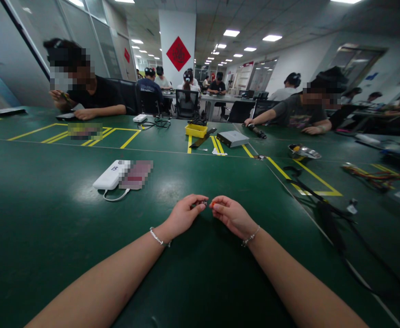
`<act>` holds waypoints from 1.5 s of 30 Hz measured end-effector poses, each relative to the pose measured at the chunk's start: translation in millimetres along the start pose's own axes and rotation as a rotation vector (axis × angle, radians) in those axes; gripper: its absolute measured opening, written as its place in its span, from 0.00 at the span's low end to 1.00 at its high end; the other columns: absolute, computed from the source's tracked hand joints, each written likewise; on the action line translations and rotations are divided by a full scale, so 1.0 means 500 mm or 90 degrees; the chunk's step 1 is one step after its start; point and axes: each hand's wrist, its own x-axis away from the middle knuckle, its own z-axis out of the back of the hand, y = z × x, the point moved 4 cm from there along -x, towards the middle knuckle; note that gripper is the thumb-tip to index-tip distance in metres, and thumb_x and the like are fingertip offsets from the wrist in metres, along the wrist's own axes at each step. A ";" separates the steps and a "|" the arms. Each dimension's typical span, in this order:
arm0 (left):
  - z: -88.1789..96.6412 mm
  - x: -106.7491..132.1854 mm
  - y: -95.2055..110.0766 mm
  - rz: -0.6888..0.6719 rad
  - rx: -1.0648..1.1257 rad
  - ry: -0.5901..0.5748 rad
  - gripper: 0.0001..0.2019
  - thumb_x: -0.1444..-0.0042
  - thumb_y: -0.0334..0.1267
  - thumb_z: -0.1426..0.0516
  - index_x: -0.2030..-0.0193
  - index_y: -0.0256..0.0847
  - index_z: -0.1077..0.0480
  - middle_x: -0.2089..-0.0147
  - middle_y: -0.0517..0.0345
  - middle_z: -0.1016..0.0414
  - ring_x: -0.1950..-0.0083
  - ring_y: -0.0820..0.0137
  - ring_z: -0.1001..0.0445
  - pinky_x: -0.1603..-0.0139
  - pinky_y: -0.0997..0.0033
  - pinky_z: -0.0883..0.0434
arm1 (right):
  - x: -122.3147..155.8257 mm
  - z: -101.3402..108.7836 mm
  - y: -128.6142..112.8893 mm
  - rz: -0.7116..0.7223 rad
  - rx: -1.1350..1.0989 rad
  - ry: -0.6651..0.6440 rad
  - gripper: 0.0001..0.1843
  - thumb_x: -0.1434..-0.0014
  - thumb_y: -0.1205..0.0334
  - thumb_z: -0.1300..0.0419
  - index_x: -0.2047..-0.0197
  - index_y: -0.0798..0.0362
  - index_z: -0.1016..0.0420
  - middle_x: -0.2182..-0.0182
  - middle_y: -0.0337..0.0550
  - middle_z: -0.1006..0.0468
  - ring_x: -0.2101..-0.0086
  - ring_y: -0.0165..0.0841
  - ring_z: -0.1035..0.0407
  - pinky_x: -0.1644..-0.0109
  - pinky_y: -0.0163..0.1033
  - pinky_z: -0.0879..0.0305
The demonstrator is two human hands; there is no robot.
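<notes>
Over the green table (pixel 172 282), my left hand (pixel 186 213) and my right hand (pixel 233 217) face each other with their fingertips nearly meeting. Between the thumb and fingers of my left hand is a small silvery-dark piece (pixel 205 203), too small to name. My right hand pinches a small orange piece (pixel 213 204), whose kind I cannot make out. A narrow gap separates the two pieces. To the left, beyond my left hand, lie a white power bank (pixel 112 175) with a short white cable (pixel 117 197) and a blurred-out reddish thing (pixel 136 175).
Farther back are a yellow tray (pixel 196 131), a grey metal box (pixel 232 138) and a metal bowl (pixel 304 152). A black cable (pixel 333 223) trails along the right. Across the table sit one person (pixel 97 98) at left and another person (pixel 295 114) at right.
</notes>
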 end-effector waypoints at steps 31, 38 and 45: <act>0.009 0.015 0.022 -0.081 -0.216 0.160 0.04 0.49 0.36 0.46 0.66 0.39 0.36 0.69 0.59 0.35 0.66 0.72 0.36 0.66 0.72 0.37 | 0.005 -0.033 0.028 0.028 0.022 0.066 0.18 0.57 0.61 0.38 0.59 0.50 0.26 0.59 0.44 0.25 0.63 0.32 0.33 0.58 0.40 0.40; -0.005 0.013 0.025 -0.104 -0.235 0.113 0.03 0.49 0.34 0.47 0.67 0.40 0.36 0.68 0.60 0.34 0.64 0.72 0.35 0.65 0.72 0.36 | 0.001 -0.024 0.017 0.092 0.095 0.113 0.14 0.58 0.58 0.37 0.66 0.54 0.24 0.68 0.44 0.23 0.68 0.30 0.33 0.61 0.38 0.39; -0.007 0.011 0.023 -0.083 -0.221 0.065 0.11 0.52 0.35 0.43 0.61 0.40 0.37 0.63 0.59 0.33 0.61 0.71 0.33 0.60 0.70 0.34 | -0.006 -0.014 0.004 0.112 0.134 0.143 0.11 0.59 0.61 0.38 0.69 0.55 0.28 0.72 0.41 0.25 0.71 0.28 0.34 0.65 0.36 0.39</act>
